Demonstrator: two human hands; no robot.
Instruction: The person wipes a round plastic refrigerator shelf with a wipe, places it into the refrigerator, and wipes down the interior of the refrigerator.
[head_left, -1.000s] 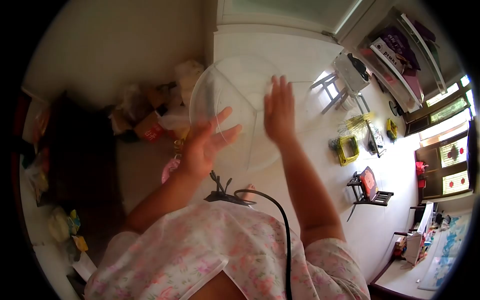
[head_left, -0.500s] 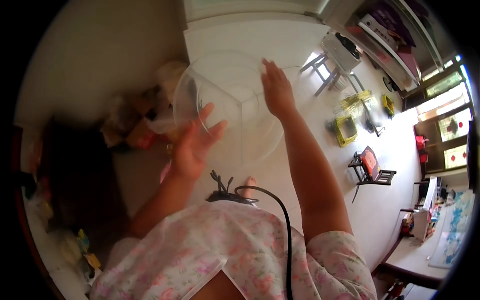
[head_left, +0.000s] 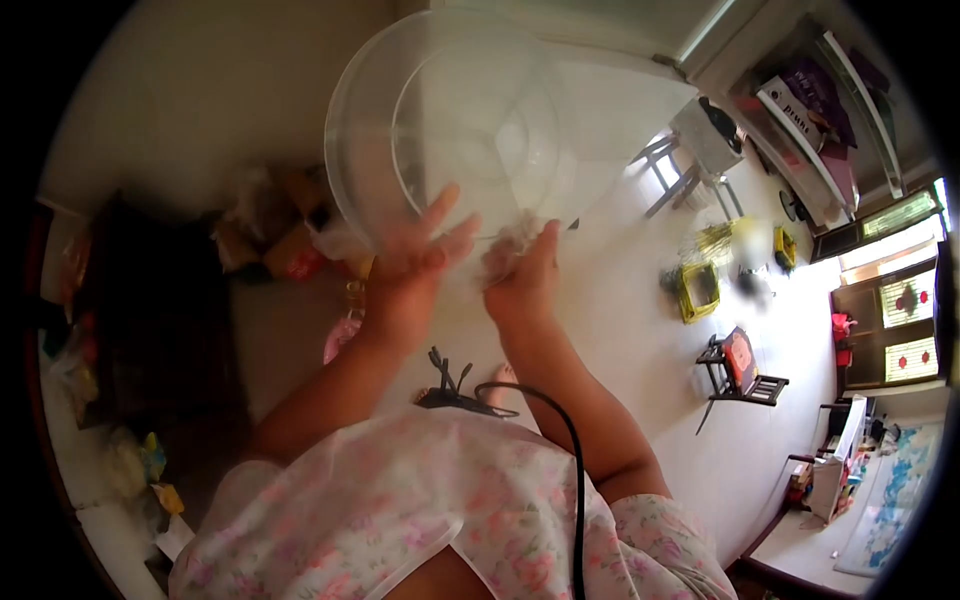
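A large, round, clear plastic bowl (head_left: 375,120) is held up in front of me, and the floor and wall show through it. A smaller ring is visible inside its outer rim. At the lower left edge, my left hand (head_left: 405,270) grips the bowl, with some fingers stretched over the plastic. My right hand (head_left: 522,275) is closed at the lower right edge, thumb pointing up. Its fingers are blurred and partly seen through a pale, see-through layer, so their exact hold is unclear.
A dark folding chair (head_left: 742,370) with a red-orange item stands to the right. Yellow frames (head_left: 699,292) lie beyond it, near a grey stool (head_left: 675,185). Bags and boxes (head_left: 285,235) are piled at the left. A black cable (head_left: 570,440) hangs down my front.
The bowl has moved up and tilted. My right hand has come down and inward from its right side, going from flat fingers to closed. My left hand has shifted slightly right.
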